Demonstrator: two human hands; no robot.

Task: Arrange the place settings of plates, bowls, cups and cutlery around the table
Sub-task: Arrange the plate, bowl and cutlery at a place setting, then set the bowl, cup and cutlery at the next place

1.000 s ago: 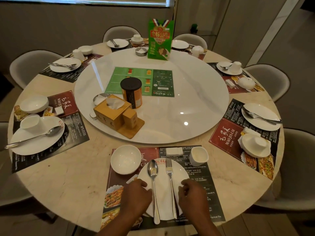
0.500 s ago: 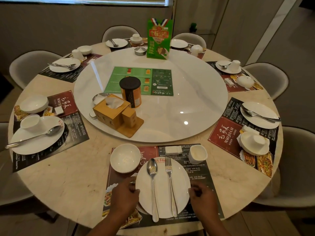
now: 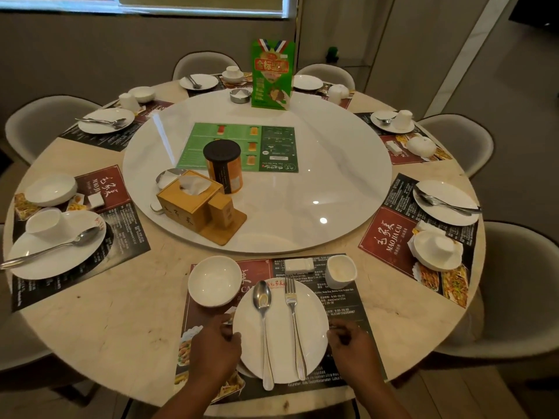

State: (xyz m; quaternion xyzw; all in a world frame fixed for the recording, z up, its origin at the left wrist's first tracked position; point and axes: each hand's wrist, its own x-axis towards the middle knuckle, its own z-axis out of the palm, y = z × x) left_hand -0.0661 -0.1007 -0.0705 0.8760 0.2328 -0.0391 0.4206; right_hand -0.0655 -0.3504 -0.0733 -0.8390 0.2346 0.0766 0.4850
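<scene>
The near setting lies on a dark placemat point(image 3: 348, 313). Its white plate point(image 3: 281, 352) carries a spoon point(image 3: 263, 328) and a fork point(image 3: 295, 328) lying side by side. A white bowl point(image 3: 214, 281) stands at the plate's upper left, a white cup point(image 3: 341, 269) at its upper right, and a small white packet point(image 3: 299, 264) between them. My left hand point(image 3: 213, 349) has curled fingers, with the thumb on the plate's left rim. My right hand point(image 3: 352, 347) is curled against the right rim.
A white turntable point(image 3: 332, 192) fills the table's middle, carrying a wooden tissue box point(image 3: 190, 201), an orange canister point(image 3: 223, 167) and a green sign point(image 3: 272, 75). Several other settings ring the table, among them a left plate point(image 3: 54, 252) and a right plate point(image 3: 446, 201). Chairs surround it.
Both hands slid outward from the top of the plate to its left and right rims. The plate, spoon and fork kept their place.
</scene>
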